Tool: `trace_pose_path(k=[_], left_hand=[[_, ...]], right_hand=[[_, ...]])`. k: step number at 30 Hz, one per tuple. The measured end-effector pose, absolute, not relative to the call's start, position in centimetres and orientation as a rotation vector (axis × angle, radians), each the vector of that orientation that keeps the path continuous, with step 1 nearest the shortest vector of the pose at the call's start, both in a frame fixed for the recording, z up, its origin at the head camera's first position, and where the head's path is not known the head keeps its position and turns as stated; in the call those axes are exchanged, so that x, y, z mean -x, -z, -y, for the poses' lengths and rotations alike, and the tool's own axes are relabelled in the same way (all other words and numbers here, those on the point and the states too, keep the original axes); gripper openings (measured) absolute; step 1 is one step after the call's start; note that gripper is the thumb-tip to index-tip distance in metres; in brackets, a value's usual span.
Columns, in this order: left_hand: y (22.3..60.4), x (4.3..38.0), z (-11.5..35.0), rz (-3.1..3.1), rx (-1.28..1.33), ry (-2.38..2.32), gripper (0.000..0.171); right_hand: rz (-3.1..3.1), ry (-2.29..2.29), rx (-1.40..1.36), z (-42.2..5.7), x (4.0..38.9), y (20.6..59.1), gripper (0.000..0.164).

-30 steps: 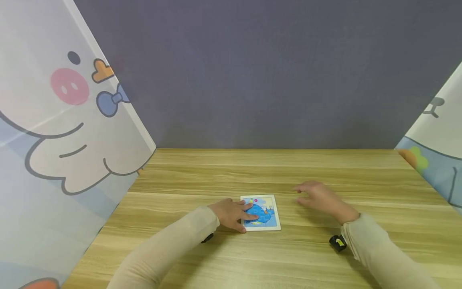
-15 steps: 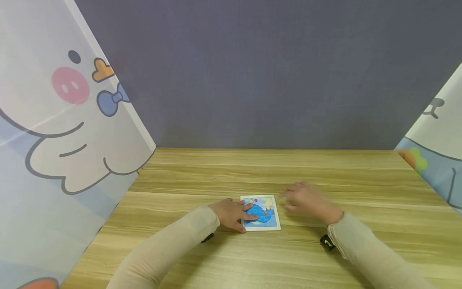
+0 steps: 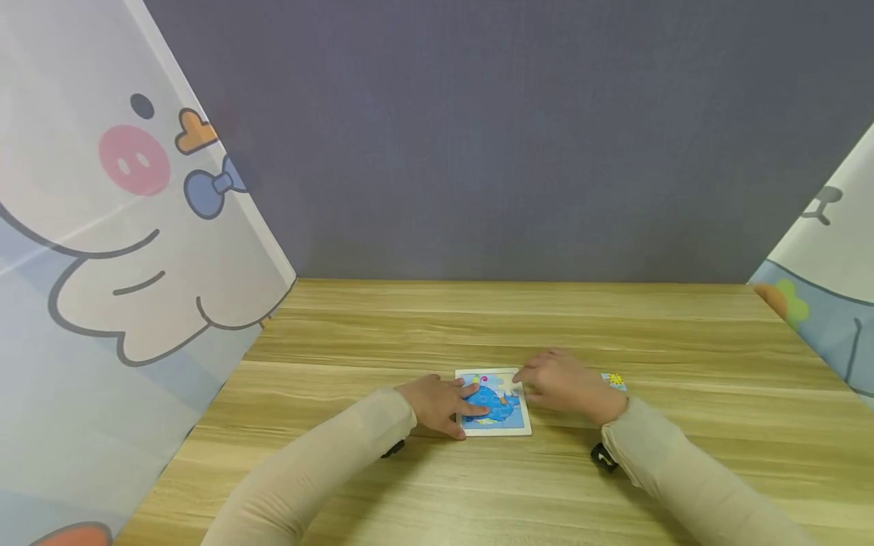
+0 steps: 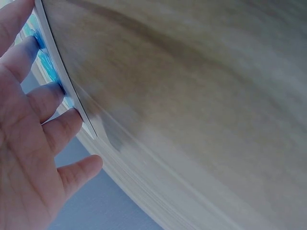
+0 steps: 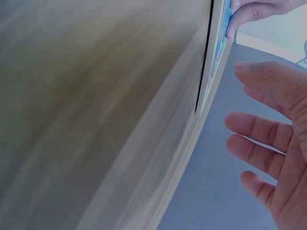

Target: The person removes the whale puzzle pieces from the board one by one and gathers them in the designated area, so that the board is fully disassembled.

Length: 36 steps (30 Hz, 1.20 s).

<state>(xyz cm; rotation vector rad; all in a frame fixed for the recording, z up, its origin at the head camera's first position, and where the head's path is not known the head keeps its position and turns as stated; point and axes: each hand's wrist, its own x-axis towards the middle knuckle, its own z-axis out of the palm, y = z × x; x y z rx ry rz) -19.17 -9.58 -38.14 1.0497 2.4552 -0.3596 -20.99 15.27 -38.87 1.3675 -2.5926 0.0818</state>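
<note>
A square jigsaw puzzle (image 3: 507, 423) with a white border and a blue whale picture lies flat on the wooden table. My left hand (image 3: 435, 405) rests on its left side, fingers spread across the whale and thumb at the lower left corner. In the left wrist view, several fingertips (image 4: 53, 91) lie over the border. My right hand (image 3: 561, 384) hovers at the puzzle's upper right corner, index fingertip right at the border. Its fingers are loosely bent in the right wrist view, with nothing visible between them. Behind the right wrist a small puzzle piece (image 3: 614, 381) with a yellow sun shows, partly hidden.
The wooden table (image 3: 382, 326) stretches around the puzzle and ends at a dark grey panel (image 3: 519, 152) at the back. Walls with cartoon prints stand on the left (image 3: 136, 250) and right. Each wrist wears a small black device (image 3: 604, 457).
My right hand has moved left, from beside the puzzle to its upper right corner. The sun piece has come into view behind the wrist. My left hand has stayed in place.
</note>
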Motion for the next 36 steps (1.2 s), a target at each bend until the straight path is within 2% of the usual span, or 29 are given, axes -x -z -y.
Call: trace_pose_path(k=[13,21,29,36], left_hand=[[38.0,19.1,9.6,-2.449,-1.025,0.348,0.06],[38.0,19.0,9.5,-2.449,-1.033,0.333,0.06],[37.9,19.0,9.5,-2.452,-1.037,0.358,0.06],[38.1,19.1,9.5,-2.457,-1.042,0.387,0.06]], right_hand=[[2.676,-0.009,-1.399,-14.3,21.2,39.0,0.02],[2.687,-0.026,-1.421,-14.0,21.4,39.2,0.011],[2.733,-0.025,-1.429,-13.8,21.7,39.4,0.013],[2.85,-0.16,-1.417,-13.4,22.1,39.2,0.013]])
